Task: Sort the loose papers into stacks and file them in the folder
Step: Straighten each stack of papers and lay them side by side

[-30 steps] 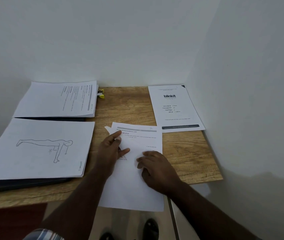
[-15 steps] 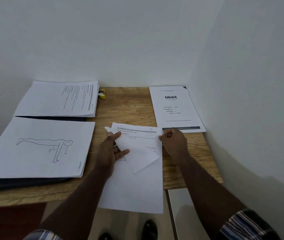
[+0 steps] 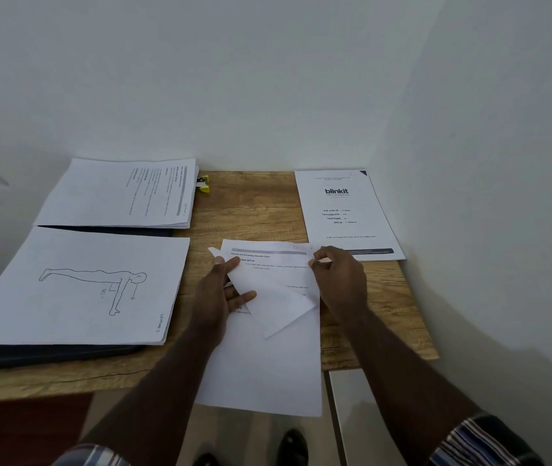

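Fingers of the left hand (image 3: 222, 290) press the loose pile (image 3: 267, 358) flat on the desk (image 3: 254, 210) while the right hand (image 3: 338, 280) pinches the top sheet (image 3: 278, 297), peeling it off for sorting.

Loose white sheets (image 3: 267, 364) lie at the tabletop's front middle, near edge hanging over it; top sheet's right corner is folded back, blank underside up. Text stack (image 3: 116, 193) lies flat at the back left, print sideways. Drawing stack (image 3: 76, 287), topped by a plank-pose figure sketch, lies flat at the front left on a dark folder (image 3: 49, 356). "blinkit" sheet (image 3: 345, 210) lies flat at the back right, upright to the viewer.
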